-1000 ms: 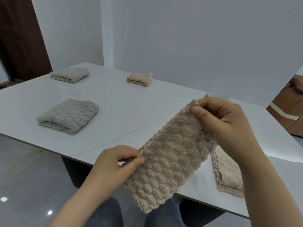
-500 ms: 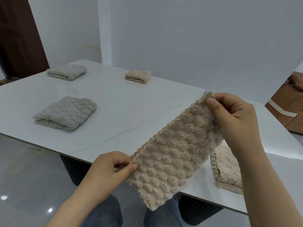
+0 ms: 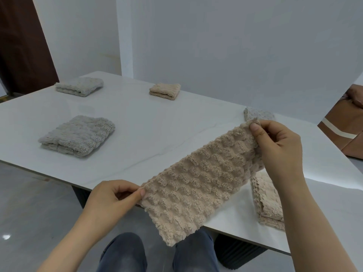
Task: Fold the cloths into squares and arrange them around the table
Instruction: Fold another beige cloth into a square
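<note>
Mid-fold: left hand (image 3: 112, 201) and right hand (image 3: 279, 146) pinch opposite ends of the beige cloth (image 3: 198, 183). Next, likely bring ends together.

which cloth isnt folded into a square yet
The beige cloth held as a long strip between the left hand and the right hand. The others lie folded on the table.

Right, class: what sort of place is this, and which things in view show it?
Probably a dining room, or a similar indoor room: a broad white table laid with folded cloths, bare white walls, a glossy grey floor.
</note>
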Action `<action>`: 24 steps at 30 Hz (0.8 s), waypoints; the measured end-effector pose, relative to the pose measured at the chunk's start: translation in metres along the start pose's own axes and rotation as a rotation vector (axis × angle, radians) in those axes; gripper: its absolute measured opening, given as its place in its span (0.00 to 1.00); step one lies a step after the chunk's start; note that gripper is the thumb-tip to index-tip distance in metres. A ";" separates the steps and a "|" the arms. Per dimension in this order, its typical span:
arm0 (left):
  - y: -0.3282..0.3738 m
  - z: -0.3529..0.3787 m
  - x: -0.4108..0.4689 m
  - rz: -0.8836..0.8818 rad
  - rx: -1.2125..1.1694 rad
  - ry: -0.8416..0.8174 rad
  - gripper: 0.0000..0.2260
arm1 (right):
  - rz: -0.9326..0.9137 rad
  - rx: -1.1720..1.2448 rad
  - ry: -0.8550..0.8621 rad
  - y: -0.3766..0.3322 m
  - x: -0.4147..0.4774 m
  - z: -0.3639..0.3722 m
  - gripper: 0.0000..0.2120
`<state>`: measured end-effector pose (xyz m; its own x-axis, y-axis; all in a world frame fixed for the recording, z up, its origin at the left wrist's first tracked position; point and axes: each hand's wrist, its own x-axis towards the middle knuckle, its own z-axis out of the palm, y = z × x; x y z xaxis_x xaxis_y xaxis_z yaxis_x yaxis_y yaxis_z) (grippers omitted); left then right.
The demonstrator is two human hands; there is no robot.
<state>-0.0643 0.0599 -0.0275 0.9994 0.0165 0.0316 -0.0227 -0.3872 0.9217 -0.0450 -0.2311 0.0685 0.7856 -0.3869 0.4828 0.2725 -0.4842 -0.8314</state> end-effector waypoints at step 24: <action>0.009 -0.021 0.016 0.059 -0.269 0.104 0.07 | -0.010 -0.054 0.013 0.025 -0.025 0.001 0.10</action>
<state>-0.0493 0.0760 -0.0102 0.9882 0.1013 0.1151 -0.1013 -0.1321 0.9860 -0.0572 -0.2326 0.0359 0.7754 -0.3917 0.4953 0.2502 -0.5296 -0.8105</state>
